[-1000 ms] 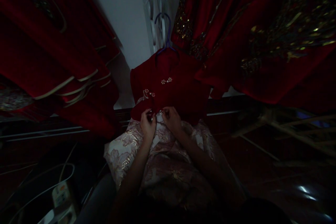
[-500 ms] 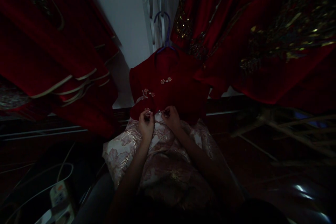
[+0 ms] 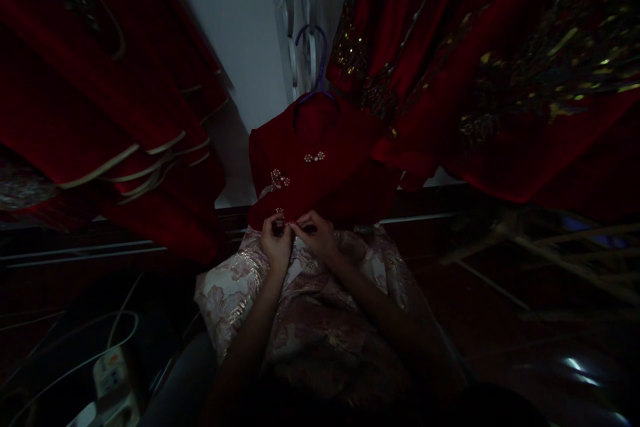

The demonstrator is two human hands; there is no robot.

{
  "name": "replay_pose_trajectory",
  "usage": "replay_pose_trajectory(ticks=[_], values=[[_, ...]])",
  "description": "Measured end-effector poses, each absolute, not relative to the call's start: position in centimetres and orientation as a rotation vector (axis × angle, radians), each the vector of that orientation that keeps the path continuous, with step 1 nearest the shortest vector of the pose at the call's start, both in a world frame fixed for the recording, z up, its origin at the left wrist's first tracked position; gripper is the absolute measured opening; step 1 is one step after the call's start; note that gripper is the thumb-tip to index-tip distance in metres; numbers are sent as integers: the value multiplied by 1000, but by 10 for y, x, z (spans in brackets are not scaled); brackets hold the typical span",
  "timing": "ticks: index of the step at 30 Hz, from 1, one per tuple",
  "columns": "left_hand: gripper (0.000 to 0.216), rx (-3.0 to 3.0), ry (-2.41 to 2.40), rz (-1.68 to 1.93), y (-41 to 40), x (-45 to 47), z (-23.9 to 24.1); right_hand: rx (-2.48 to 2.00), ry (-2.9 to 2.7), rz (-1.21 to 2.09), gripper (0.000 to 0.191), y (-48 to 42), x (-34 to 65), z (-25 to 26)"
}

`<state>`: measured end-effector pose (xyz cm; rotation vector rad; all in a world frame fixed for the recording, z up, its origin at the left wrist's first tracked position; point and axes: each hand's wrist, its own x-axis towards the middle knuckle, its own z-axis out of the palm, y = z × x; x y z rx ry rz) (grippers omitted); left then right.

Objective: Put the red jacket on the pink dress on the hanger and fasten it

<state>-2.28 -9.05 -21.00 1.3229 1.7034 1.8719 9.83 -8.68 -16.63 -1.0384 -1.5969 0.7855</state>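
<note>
A dark red dress top (image 3: 320,173) hangs on a purple hanger (image 3: 313,63) in front of me, with pearl clasps (image 3: 315,157) down its front. Below the red part spreads a pale pink and gold brocade skirt (image 3: 235,293). My left hand (image 3: 275,240) and my right hand (image 3: 315,235) meet at the lower hem of the red top, fingers pinched together on a small clasp there. The clasp itself is mostly hidden by my fingertips.
Red velvet garments with cream trim (image 3: 125,160) hang at the left. Red garments with gold embroidery (image 3: 500,67) hang at the right. A white power strip with cables (image 3: 113,373) lies on the dark floor at lower left. A white wall (image 3: 235,33) stands behind.
My two hands have come closer together at the hem, the right hand shifting left toward the left hand. The dress top has swung slightly.
</note>
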Motion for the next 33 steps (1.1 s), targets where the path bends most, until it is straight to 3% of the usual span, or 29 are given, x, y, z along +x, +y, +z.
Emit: replay_pose_trajectory(ticks=[12,33], values=[[21,1324,1657,1902,-88,-21,-209,-1021,-1582,739,11,-81,97,-186],[23,1347,1635,1876,-91,-22,-205,-959,-1792,650,30,-84,100,-180]])
